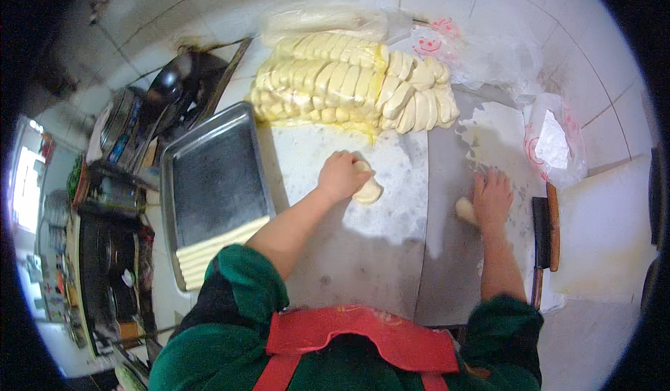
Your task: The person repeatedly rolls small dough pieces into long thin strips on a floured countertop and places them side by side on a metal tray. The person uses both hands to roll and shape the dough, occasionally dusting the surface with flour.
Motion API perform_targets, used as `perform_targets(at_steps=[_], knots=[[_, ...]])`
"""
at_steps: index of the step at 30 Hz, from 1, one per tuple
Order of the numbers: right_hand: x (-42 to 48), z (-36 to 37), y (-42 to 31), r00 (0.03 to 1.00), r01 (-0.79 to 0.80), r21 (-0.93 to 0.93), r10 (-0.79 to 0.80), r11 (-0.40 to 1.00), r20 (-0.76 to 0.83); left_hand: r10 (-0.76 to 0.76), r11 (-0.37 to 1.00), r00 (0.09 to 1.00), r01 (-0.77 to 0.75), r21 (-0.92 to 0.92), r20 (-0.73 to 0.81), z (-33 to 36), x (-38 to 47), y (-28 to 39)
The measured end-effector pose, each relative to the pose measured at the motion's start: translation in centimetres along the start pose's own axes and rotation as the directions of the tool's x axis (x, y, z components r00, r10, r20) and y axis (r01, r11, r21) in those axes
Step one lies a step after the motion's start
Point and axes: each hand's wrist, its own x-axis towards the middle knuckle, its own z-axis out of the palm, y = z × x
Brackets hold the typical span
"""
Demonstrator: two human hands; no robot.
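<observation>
On the floured worktop, my left hand (343,175) is closed around one end of a dough piece (368,192); the rest of it lies bare towards the right. My right hand (492,197) lies flat over the far right of the worktop, its fingers pointing away from me. Beside and partly under that palm is another dough piece (465,210). A large pile of dough pieces (330,79) stands beyond my hands, partly covered by clear plastic. Left of my left arm sits a metal tray (217,171) with several long dough strips (222,249) at its near end.
A cleaver (542,234) and a wooden rolling pin (553,228) lie at the right edge of the worktop. Plastic bags (562,150) are at the back right. A dark wok (175,79) and stacked kitchenware stand beyond the tray at the left. A tiled wall bounds the back.
</observation>
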Motion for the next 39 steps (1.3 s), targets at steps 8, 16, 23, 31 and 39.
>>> perform_targets(at_steps=[8,16,23,31,39], knots=[[-14.5,-3.4,-4.5,0.96,0.274,0.08,-0.278,0.958,0.042,-0.413,0.384,0.91,0.192,-0.903,0.017,0.1,-0.1,-3.0],[-4.7,0.4,-2.4,0.983,0.148,-0.042,-0.152,0.988,-0.104,-0.046,0.942,0.999,0.039,-0.334,-0.014,-1.7,-9.3,-0.5],[-9.6,-4.2,-10.2,0.997,-0.065,0.998,-0.034,-0.006,0.065,0.367,0.819,0.87,-0.134,-0.558,0.329,-0.1,-11.9,8.6],[-5.2,-3.7,-2.4,0.9,-0.385,0.653,-0.107,-0.653,0.424,0.285,0.928,0.792,-0.087,-0.363,0.54,5.0,-17.6,5.6],[-7.0,-2.2,-3.9,0.902,-0.428,0.903,0.05,-0.029,0.429,0.375,0.797,0.826,-0.519,0.308,0.421,0.4,-12.4,3.9]])
